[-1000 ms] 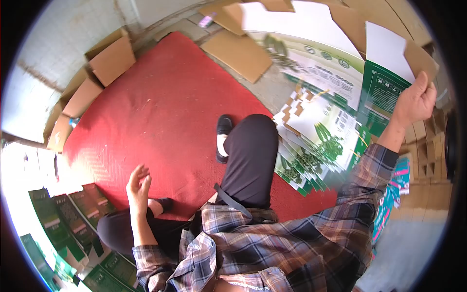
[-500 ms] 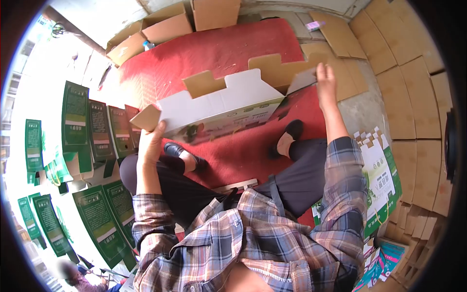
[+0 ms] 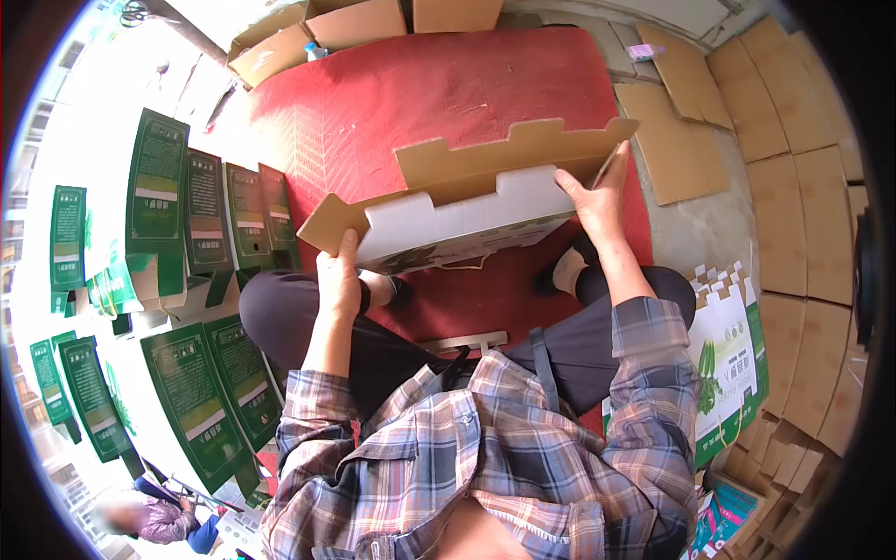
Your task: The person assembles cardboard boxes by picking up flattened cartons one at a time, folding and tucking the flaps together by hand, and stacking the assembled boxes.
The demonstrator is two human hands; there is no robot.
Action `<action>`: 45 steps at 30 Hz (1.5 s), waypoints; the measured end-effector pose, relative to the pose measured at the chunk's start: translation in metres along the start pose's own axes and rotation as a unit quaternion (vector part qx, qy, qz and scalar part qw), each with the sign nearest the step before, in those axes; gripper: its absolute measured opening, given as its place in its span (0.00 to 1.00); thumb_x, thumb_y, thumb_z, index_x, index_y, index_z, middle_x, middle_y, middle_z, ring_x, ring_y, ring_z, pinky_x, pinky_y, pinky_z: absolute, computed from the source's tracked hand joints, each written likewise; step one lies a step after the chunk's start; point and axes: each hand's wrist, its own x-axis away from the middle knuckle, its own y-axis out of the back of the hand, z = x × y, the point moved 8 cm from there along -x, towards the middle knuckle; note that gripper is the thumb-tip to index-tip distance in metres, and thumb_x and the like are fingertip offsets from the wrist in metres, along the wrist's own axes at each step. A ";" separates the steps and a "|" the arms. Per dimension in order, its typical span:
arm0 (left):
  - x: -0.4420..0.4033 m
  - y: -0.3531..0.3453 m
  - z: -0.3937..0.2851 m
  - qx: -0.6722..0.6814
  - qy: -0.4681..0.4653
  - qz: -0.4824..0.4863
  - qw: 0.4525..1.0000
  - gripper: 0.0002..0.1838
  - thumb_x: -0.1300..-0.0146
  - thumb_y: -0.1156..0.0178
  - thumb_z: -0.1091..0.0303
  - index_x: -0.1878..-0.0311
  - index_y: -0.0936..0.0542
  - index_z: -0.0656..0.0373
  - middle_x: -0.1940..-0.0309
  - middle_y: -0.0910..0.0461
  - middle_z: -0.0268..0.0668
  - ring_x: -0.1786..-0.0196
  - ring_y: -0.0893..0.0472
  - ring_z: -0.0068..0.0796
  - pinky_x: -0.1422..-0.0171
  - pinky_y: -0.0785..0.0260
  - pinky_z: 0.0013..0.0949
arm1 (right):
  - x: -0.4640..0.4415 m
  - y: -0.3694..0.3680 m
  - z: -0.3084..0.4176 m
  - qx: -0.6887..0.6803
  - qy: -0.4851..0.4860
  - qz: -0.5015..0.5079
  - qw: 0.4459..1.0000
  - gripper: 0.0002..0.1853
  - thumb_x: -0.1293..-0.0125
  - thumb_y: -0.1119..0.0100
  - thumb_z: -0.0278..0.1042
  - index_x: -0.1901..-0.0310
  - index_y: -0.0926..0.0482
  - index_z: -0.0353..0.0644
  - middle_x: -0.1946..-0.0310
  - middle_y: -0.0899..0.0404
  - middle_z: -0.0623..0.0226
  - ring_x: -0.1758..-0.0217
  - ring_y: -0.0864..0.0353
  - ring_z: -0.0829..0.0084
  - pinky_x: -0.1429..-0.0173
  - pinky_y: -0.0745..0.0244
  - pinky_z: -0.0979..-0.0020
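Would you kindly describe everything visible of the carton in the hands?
The cardboard carton, brown inside and white with green print outside, is open, its notched flaps unfolded. A yellowish cord shows at its printed side. The left hand holds one end, the right hand the other, seen against the red mat. Its base is hidden.

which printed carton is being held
The open-topped carton over the red mat, gripped by left hand and right hand; green cartons left and carton stack right are untouched.

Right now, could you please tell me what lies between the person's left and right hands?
The box spans the stretch between the left hand and the right hand, each holding one end; the head view shows this.
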 end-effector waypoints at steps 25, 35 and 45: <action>0.032 -0.084 -0.172 -0.363 -0.374 0.017 0.853 0.36 0.44 0.37 0.76 0.30 0.37 0.59 0.31 0.40 0.46 0.26 0.45 0.48 0.25 0.51 0.46 | 0.030 0.012 0.005 -0.400 -0.228 0.279 0.843 0.39 0.37 0.52 0.19 0.25 0.51 0.51 0.32 0.38 0.64 0.32 0.34 0.65 0.39 0.25 0.56; 0.012 -0.074 -0.069 -0.473 -0.229 0.265 0.808 0.14 0.47 0.35 0.73 0.55 0.17 0.56 0.63 0.19 0.36 0.56 0.20 0.39 0.47 0.32 0.41 | 0.036 0.018 -0.018 -0.448 -0.245 0.264 0.818 0.35 0.34 0.53 0.19 0.26 0.48 0.48 0.35 0.35 0.62 0.39 0.27 0.64 0.42 0.22 0.54; 0.018 -0.076 -0.061 -0.591 -0.247 0.268 0.719 0.25 0.54 0.28 0.58 0.52 0.18 0.60 0.58 0.20 0.38 0.50 0.23 0.41 0.38 0.35 0.41 | 0.044 0.012 0.019 -0.203 -0.042 0.284 0.936 0.36 0.40 0.32 0.46 0.36 0.35 0.38 0.35 0.35 0.57 0.31 0.37 0.64 0.30 0.39 0.64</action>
